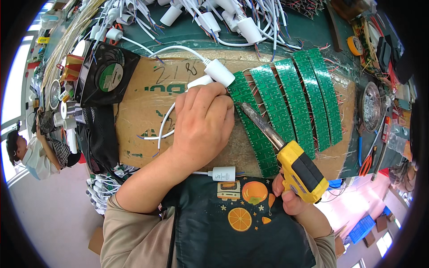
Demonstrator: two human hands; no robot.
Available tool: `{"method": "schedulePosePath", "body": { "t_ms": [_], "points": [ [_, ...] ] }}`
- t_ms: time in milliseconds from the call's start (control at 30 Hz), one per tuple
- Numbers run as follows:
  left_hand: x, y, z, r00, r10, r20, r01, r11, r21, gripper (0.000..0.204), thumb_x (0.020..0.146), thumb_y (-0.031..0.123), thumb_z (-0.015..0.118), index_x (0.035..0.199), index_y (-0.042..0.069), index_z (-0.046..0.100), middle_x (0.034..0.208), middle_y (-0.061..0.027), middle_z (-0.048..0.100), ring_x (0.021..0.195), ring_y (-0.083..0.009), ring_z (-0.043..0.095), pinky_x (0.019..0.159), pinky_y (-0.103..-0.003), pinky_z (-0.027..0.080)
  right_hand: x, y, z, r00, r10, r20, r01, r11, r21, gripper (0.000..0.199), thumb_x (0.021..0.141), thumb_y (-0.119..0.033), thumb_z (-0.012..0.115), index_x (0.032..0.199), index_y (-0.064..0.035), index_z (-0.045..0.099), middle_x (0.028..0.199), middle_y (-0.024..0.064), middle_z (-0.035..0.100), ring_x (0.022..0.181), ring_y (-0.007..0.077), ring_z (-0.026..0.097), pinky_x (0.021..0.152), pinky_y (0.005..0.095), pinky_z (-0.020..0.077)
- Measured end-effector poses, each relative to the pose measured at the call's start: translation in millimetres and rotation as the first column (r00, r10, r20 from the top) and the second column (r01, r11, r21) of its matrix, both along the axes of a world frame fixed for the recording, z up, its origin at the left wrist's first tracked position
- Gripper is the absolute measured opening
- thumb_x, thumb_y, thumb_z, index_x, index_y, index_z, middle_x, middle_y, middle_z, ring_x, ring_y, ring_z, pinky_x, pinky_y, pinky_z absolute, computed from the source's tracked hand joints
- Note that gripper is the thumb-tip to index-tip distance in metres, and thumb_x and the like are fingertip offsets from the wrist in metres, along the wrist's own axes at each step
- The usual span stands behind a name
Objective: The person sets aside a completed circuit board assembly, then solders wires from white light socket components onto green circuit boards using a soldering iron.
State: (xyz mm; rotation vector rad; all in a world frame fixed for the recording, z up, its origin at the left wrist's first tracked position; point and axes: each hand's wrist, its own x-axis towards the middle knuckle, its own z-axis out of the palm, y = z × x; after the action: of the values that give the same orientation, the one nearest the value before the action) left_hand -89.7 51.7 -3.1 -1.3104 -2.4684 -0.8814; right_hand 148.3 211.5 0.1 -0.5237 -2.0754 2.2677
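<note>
My left hand is closed, knuckles up, at the left edge of the nearest green circuit board strip. Its fingertips are hidden, so I cannot make out what it grips. A white cylindrical cable connector touches the fingers' far side, and a second white connector is partly covered by the hand. My right hand is wrapped round a yellow and black soldering gun, whose tip reaches that strip beside my left fingers. Several more green strips lie side by side to the right, with thin wires between them.
Brown cardboard lies beneath the work. Another white connector rests at its near edge. A black fan stands left; many white corded connectors are heaped behind. Rightward are a metal dish and orange-handled pliers. A person sits far left.
</note>
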Motion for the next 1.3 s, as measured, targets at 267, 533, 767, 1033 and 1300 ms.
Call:
{"method": "schedulePosePath", "body": {
  "t_ms": [267, 533, 767, 1033, 1300],
  "points": [
    [0, 0, 0, 1.000, 0.001, -0.015, -0.001, 1.000, -0.004, 0.024, 0.073, 0.000, 0.074, 0.092, 0.008, 0.063, 0.105, -0.0060, 0.061, 0.090, -0.0264, 0.058, 0.080, -0.039, 0.040, -1, -2, 1, 0.999, -0.023, 0.044, 0.027, 0.997, -0.072, 0.025, 0.090, -0.029, 0.072, 0.088, -0.0057, 0.063, 0.072, 0.0025, 0.057, 0.063, 0.0204, 0.056, 0.058, 0.0343, 0.0437],
    [0, 0, 1, 1.000, -0.005, -0.023, 0.005, 1.000, -0.006, 0.023, 0.073, 0.000, 0.074, 0.092, 0.008, 0.063, 0.105, -0.0061, 0.061, 0.089, -0.0259, 0.057, 0.079, -0.038, 0.040, 1, -4, -1, 0.995, -0.092, -0.029, 0.083, 0.968, -0.236, 0.033, 0.092, -0.035, 0.073, 0.086, -0.0050, 0.061, 0.072, 0.0009, 0.056, 0.059, 0.0134, 0.053, 0.052, 0.0280, 0.0404],
    [0, -1, 0, 0.999, 0.000, -0.034, 0.000, 1.000, -0.006, 0.023, 0.073, 0.000, 0.074, 0.092, 0.008, 0.063, 0.105, -0.0066, 0.061, 0.091, -0.0262, 0.058, 0.080, -0.038, 0.040, -1, -4, 0, 0.993, -0.115, -0.032, 0.102, 0.959, -0.264, 0.036, 0.090, -0.038, 0.074, 0.087, -0.0053, 0.060, 0.073, 0.0019, 0.056, 0.062, 0.0132, 0.053, 0.054, 0.0276, 0.0422],
    [3, -4, 9, 1.000, 0.002, 0.009, -0.002, 0.999, -0.042, 0.030, 0.073, 0.005, 0.077, 0.101, 0.007, 0.066, 0.110, -0.0081, 0.063, 0.096, -0.0293, 0.060, 0.084, -0.040, 0.044, 12, -4, -6, 0.990, -0.112, 0.089, 0.135, 0.933, -0.334, 0.093, 0.078, -0.049, 0.085, 0.146, -0.0054, 0.039, 0.078, 0.0013, 0.050, 0.066, 0.0145, 0.049, 0.059, 0.0295, 0.0431],
    [19, -41, 57, 0.786, -0.387, 0.483, 0.494, 0.862, -0.112, 0.041, 0.075, 0.019, 0.083, 0.111, 0.009, 0.066, 0.111, -0.0090, 0.065, 0.100, -0.0297, 0.063, 0.086, -0.042, 0.049, 13, -7, -8, 0.985, -0.167, 0.048, 0.172, 0.905, -0.389, 0.093, 0.077, -0.049, 0.086, 0.148, -0.0084, 0.039, 0.078, 0.0010, 0.051, 0.067, 0.0147, 0.050, 0.060, 0.0300, 0.0432]
  ]
}}
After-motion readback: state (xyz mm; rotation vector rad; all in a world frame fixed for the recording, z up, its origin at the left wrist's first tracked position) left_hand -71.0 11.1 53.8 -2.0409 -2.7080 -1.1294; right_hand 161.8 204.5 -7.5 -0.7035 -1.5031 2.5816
